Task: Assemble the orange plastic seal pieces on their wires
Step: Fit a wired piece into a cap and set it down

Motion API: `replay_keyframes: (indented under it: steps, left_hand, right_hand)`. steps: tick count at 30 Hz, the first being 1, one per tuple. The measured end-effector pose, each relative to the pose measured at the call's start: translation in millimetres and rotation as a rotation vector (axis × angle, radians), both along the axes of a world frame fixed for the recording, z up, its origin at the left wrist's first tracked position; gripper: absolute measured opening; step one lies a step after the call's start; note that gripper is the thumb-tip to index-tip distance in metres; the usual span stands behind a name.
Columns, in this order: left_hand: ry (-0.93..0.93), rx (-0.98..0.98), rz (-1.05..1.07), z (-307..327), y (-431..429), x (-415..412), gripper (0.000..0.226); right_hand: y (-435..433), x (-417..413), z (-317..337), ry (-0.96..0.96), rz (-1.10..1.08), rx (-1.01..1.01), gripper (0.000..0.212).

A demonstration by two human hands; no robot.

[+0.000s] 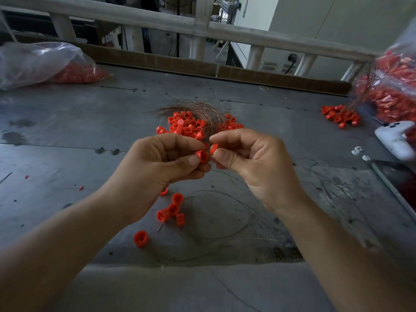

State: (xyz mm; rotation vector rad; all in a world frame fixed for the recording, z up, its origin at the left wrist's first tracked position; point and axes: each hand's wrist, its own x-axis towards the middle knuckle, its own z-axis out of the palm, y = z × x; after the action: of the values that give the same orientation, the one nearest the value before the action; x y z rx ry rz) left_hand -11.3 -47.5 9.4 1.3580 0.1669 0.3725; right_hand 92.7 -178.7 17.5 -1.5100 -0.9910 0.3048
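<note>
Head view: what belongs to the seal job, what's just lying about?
Job: orange plastic cup-shaped seal piece pinched in left hand; orange plastic piece in right hand; heap of orange pieces; bundle of thin copper-coloured wires.
Lying about: white plastic handheld controller; dark flat screen device.

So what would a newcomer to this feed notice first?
The two hands mid-frame: the left hand pinches an orange cap, and the right hand pinches a second orange piece beside it. Behind them on the table lies a pile of orange pieces topped by copper wires. Clear bags of more sit at the far edges: left bag, right bag.
</note>
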Motion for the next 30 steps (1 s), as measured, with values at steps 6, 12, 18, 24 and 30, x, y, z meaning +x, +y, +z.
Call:
replay_keyframes:
  steps: [6,12,18,24,30]
  left_hand:
    - [0.001,0.065,0.061,-2.3,-0.7,1.1,0.02]
    - [0.012,0.111,0.086,-3.4,-0.6,2.0,0.023]
    - [0.004,0.14,0.087,-4.6,-0.6,1.5,0.022]
    - [-0.007,0.14,0.076,-5.0,-1.0,1.9,0.02]
    - [-0.006,0.135,0.086,-3.0,-1.2,1.9,0.021]
  right_hand:
    - [3.2,-9.0,-5.6,-0.313,-0.072,0.005,0.026]
    - [4.3,-7.7,-9.5,-0.387,-0.113,-0.036,0.025]
    - [5.8,-8.4,-10.4,-0.52,-0.165,-0.01,0.022]
    - [5.3,-7.8,-10.4,-0.531,-0.185,-0.001,0.022]
    - [4.5,-7.9,-9.9,-0.548,-0.205,-0.014,0.021]
